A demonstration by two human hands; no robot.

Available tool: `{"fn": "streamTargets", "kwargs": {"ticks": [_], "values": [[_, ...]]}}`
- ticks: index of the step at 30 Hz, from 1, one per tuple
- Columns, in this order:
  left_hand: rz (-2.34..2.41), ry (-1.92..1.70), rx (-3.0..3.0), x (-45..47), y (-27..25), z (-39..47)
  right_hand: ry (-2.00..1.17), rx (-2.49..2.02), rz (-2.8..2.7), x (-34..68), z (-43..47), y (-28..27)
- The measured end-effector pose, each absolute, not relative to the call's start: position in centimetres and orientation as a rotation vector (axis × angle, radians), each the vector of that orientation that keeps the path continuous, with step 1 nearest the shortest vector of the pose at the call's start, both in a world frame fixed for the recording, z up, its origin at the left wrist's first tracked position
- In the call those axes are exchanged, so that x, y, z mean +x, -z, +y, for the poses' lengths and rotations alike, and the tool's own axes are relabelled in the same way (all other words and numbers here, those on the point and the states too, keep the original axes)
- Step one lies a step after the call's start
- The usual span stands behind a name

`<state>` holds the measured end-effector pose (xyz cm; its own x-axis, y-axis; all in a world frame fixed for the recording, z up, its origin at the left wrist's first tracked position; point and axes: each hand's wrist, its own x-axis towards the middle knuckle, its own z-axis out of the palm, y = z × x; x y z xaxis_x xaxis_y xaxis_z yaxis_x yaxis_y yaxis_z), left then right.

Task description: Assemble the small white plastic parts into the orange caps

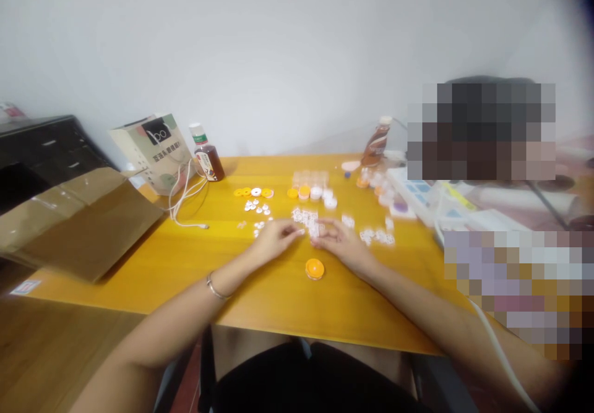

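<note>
My left hand [277, 240] is over the middle of the table, thumb and fingers pinched together. Anything between its fingertips is too small to make out. Just right of it, my right hand [342, 243] pinches a small whitish piece [314, 230], whose kind is blurred. Behind the fingertips lies a cluster of small white pieces with holes [302, 216]. An orange round cap-like part [315, 269] rests on the table below both hands. Several small white round parts [253, 204] lie beyond my left hand, and more white holed pieces [377, 237] lie right of my right hand.
Orange and white discs [256, 192] and round caps [304, 191] line the yellow table [260, 302]. A brown paper bag [69, 221], printed bag [158, 153], white cable [183, 206] and bottle [208, 161] stand left. Another bottle [377, 144] and a blurred-out person are right.
</note>
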<state>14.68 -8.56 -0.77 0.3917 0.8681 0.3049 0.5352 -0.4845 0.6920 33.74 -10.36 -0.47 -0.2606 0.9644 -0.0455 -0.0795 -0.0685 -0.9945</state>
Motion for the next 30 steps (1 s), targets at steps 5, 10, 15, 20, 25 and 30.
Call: {"fn": "streamTargets", "kwargs": {"ticks": [5,10,15,20,25,30], "values": [[1.033,-1.025,1.632,15.2,1.0,-8.4,-1.572,-1.052,-1.171,33.6,-9.9,0.9],[0.911,-1.015,1.529,15.9,0.8,-9.2,-1.612,-1.011,-1.231,33.6,-9.9,0.9],[0.895,-0.948,1.672,15.7,1.2,-9.3,-1.651,-0.976,-1.19,33.6,-10.0,0.6],[0.943,-0.981,1.743,15.6,1.5,-9.2,-1.677,-0.978,-1.155,33.7,-10.0,0.5],[0.98,-1.006,1.922,15.7,1.3,-9.5,-1.728,-1.0,-1.144,33.8,-9.9,0.6],[0.918,-1.022,2.209,15.6,0.3,-10.0,-1.782,-0.965,-1.115,34.2,-9.6,0.9]]}}
